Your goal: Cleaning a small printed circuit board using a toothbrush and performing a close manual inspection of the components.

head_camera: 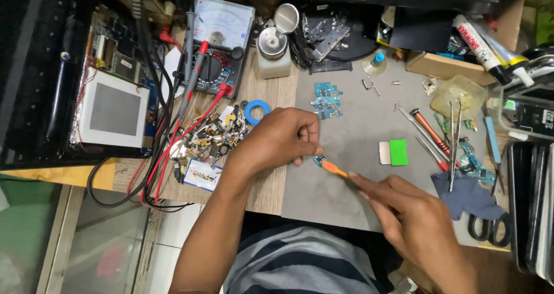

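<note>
Work on the small board point(319, 160) looks mid-way to us: we have it lifted off the grey mat point(358, 126), and the orange tool point(333, 168) meets its edge. Our left hand point(277, 141) pinches the board between its fingertips; our right hand point(412, 219) is closed round the tool. More blue boards point(326, 100) lie on the mat beyond, untouched. Whether anything has come off the held board we cannot tell; it is too small.

hands: two, left hand point(281, 138) and right hand point(411, 219) | orange-tipped tool point(333, 168): one | analog multimeter point(217, 45): one | blue tape ring point(257, 111): one | green card point(398, 152): one | scissors point(489, 226): one
</note>
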